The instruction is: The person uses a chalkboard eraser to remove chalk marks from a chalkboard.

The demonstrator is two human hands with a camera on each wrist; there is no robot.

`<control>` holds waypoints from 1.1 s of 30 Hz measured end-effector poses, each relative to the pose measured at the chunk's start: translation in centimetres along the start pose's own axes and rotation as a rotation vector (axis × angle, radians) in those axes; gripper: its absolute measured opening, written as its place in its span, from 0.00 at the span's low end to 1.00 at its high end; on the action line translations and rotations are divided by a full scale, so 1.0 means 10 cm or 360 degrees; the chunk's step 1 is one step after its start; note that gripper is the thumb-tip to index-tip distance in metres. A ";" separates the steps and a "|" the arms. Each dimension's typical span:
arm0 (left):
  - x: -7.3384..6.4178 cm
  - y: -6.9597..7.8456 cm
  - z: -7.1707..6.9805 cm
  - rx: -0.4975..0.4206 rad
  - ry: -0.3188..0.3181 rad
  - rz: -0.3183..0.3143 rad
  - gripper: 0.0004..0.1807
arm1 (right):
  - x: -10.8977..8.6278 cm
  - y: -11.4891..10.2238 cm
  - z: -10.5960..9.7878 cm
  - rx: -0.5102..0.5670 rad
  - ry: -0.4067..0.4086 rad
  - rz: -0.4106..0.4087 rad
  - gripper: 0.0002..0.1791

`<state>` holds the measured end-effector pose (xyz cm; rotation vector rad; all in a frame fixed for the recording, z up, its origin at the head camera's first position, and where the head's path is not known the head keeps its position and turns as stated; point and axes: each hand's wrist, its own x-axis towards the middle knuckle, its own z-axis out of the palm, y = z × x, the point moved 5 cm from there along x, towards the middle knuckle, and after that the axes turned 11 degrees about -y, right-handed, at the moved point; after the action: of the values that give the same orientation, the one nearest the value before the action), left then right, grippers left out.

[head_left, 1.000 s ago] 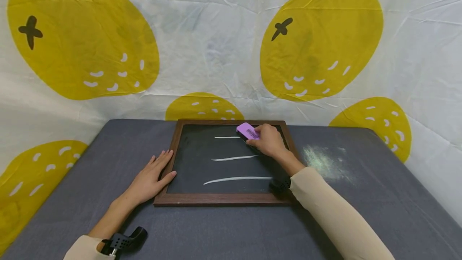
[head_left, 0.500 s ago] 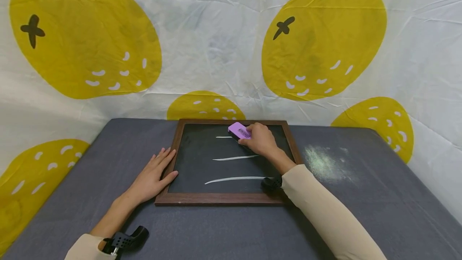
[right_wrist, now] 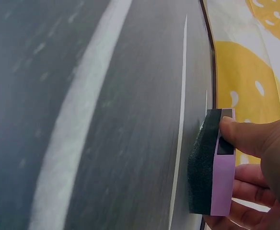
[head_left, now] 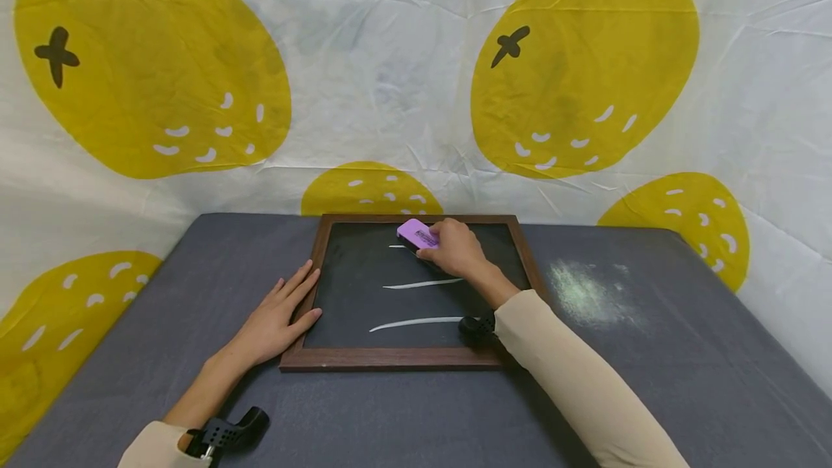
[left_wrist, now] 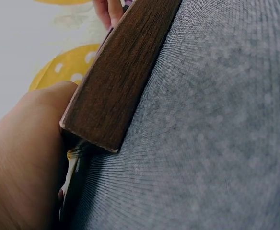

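A framed blackboard (head_left: 351, 309) lies on the table with white chalk lines across it. My right hand (head_left: 456, 248) grips a purple eraser with a black felt side (head_left: 418, 234) at the top chalk line (head_left: 396, 246), of which a short left piece shows. The right wrist view has the eraser (right_wrist: 222, 184) between thumb and fingers, felt toward the board. Below it run the middle chalk line (head_left: 422, 284) and the bottom chalk line (head_left: 416, 322). My left hand (head_left: 269, 320) rests with straight fingers on the board's left wooden frame (left_wrist: 112, 72).
A grey cloth covers the table (head_left: 390, 417). Pale chalk dust (head_left: 588, 295) marks it right of the board. Behind the table hangs a white curtain with yellow fruit prints (head_left: 383, 92). Black wrist mounts (head_left: 227, 432) sit on both arms.
My right hand has slid the eraser leftward along the top chalk line, and the visible piece of that line has become shorter. The left hand stays on the frame.
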<state>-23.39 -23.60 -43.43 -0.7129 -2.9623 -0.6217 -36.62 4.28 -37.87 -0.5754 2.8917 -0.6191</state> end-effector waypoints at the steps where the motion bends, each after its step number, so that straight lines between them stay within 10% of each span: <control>1: 0.00 0.00 0.00 -0.0012 -0.0009 -0.0004 0.36 | 0.01 -0.01 0.00 -0.0004 -0.0003 -0.0005 0.30; 33: 0.01 0.02 -0.05 -0.0102 -0.0049 0.0044 0.36 | 0.05 -0.15 -0.02 -0.0239 -0.0199 -0.0243 0.31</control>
<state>-23.40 -23.61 -42.92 -0.7741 -2.9674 -0.7128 -36.57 2.91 -37.09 -0.8296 2.8108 -0.3699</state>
